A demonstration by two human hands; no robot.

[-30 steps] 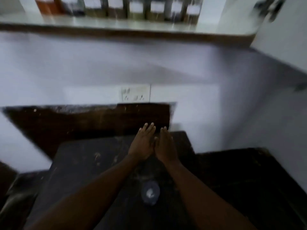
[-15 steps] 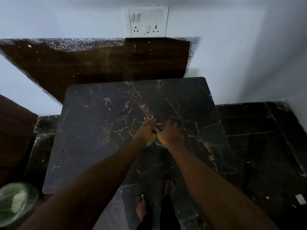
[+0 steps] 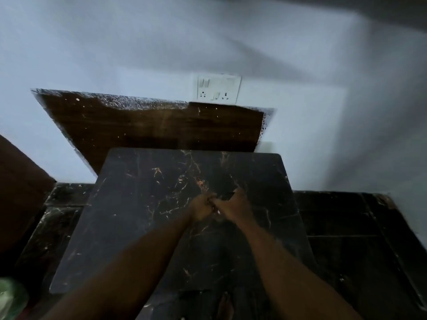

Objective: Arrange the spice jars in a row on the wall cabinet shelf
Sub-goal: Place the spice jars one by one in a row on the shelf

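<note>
My left hand [image 3: 201, 207] and my right hand [image 3: 235, 206] are pressed together above the middle of a black marble table [image 3: 138, 215]. Both are curled around a small spice jar [image 3: 227, 195]. Only a dark sliver of the jar shows between the fingers, and the rest is hidden. The wall cabinet shelf and the other jars are out of view.
A white switch and socket plate [image 3: 217, 90] sits on the wall above a brown wooden panel [image 3: 150, 125] behind the table. Brown furniture [image 3: 18, 181] stands at the left, with a green object [image 3: 9, 299] at the bottom left. Dark marble floor [image 3: 346, 227] lies to the right.
My view dropped from the shelf to the table, then rose slightly. My hands went from flat and open to curled tightly around the jar.
</note>
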